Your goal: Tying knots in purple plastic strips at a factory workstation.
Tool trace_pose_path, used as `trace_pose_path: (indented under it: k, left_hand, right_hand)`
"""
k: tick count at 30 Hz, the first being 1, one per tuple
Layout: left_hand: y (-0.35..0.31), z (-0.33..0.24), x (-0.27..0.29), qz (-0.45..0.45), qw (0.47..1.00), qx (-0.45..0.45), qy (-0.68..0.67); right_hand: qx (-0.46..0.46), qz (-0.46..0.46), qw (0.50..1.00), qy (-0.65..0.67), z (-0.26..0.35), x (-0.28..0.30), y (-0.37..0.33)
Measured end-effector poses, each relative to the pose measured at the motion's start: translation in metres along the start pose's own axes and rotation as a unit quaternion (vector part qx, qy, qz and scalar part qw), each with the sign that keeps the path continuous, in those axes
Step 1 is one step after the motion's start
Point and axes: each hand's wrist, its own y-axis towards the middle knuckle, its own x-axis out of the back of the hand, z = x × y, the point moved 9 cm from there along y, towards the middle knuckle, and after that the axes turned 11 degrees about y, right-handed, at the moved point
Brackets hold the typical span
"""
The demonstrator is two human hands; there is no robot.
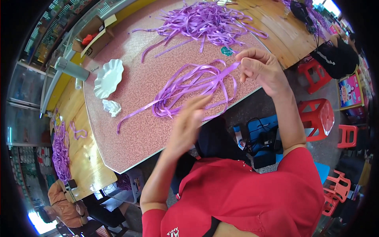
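Note:
A loosely looped bundle of purple ribbon [169,93] lies on the pink speckled table in front of me. My right hand [262,69], raised at the table's right edge, pinches one end of this ribbon between thumb and fingers. From there the ribbon runs down and left into the loops. Over the near side of the bundle is my left hand [187,124], blurred by motion. Its fingers look stretched out toward the loops, thumb apart, and nothing shows in its grip. A loose ribbon tail points to the lower left.
A large tangled heap of purple ribbon [207,23] covers the far side. To the left are a white scalloped dish [109,79], crumpled white paper [111,107], a grey cylinder [72,68] and a cardboard box [94,35]. Red stools [316,118] stand at right; other people sit nearby.

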Motion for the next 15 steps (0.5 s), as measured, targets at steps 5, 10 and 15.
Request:
trace_pose_path:
  k: [5,10,15]
  left_hand:
    - [0.062,-0.009,-0.075,-0.039,0.964,-0.089,-0.247]
    - [0.049,-0.019,-0.077,-0.113,0.898,0.058,-0.422]
    - [0.002,0.018,-0.079,-0.173,0.947,0.088,-0.257]
  right_hand:
    - [0.045,0.002,0.999,0.007,0.002,-0.035,-0.017]
    - [0.057,-0.031,0.995,0.070,-0.013,-0.020,-0.035]
    - [0.074,-0.069,0.990,0.102,-0.019,-0.015,-0.035]
